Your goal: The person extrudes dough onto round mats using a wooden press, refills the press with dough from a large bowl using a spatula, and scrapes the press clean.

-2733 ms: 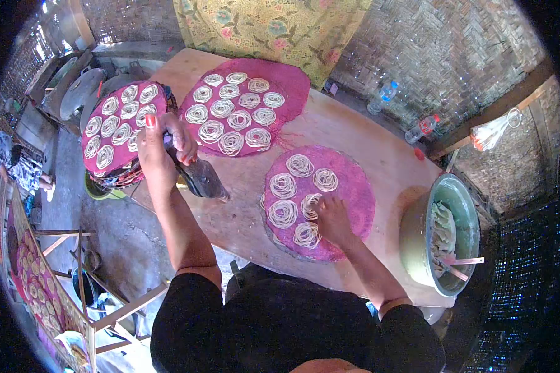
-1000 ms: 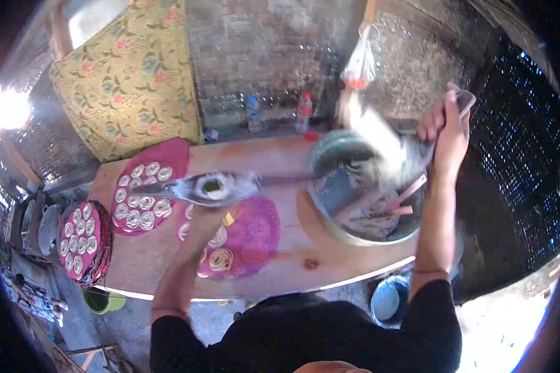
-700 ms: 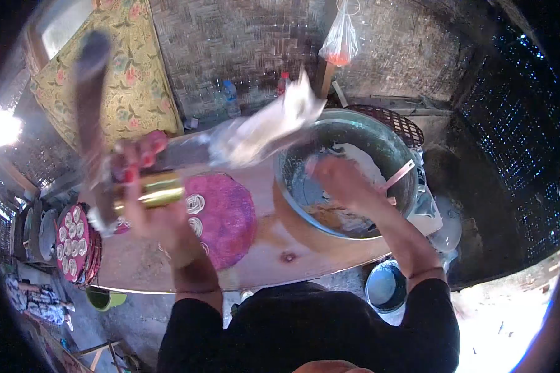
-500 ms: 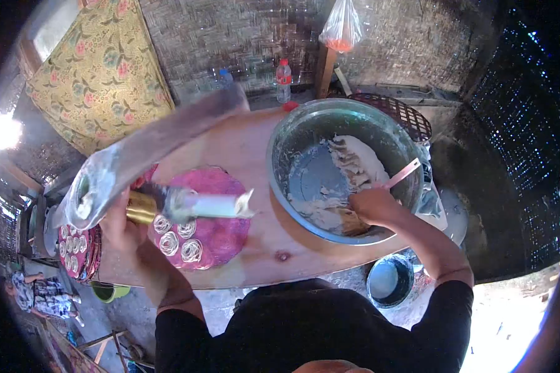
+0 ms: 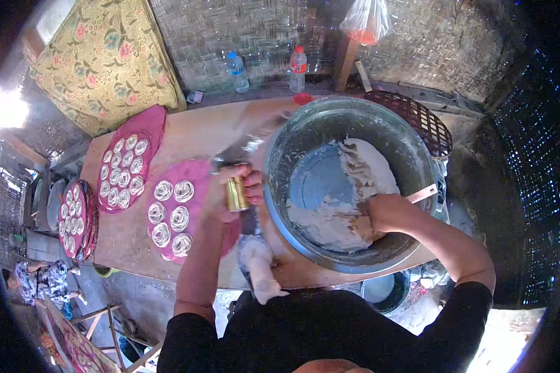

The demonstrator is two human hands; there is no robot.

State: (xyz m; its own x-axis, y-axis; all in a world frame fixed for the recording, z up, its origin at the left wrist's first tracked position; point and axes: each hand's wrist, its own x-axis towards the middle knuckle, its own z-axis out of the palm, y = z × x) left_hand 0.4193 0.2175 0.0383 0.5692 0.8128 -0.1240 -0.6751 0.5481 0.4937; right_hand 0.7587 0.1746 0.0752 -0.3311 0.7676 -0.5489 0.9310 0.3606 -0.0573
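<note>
My left hand (image 5: 247,177) is wrapped around a hand-held dough press with a brass cylinder (image 5: 236,194). White dough (image 5: 258,264) clings to the press's part nearest my body; its far part is blurred. Inside the large round basin (image 5: 280,214), my right hand (image 5: 387,212) is closed on a flat-handled tool (image 5: 422,194), whose other end is hidden by the hand and the dough. Pale dough (image 5: 370,165) lies heaped along the basin's right and near sides. Left of the press, a pink mat (image 5: 196,239) carries several coiled white noodle-like rounds (image 5: 179,219).
Another pink mat (image 5: 149,127) with coils lies farther back, beside a stack of round mats (image 5: 78,221). Two bottles, one blue-capped (image 5: 238,73) and one red-capped (image 5: 298,69), stand by the wall. A bucket (image 5: 386,289) sits below the table edge. A person (image 5: 40,280) is at far left.
My left hand has swung the press rightward and turned it, so its dough-covered part points toward my body. My right hand stays in the basin with the flat-handled tool. The view has shifted slightly.
</note>
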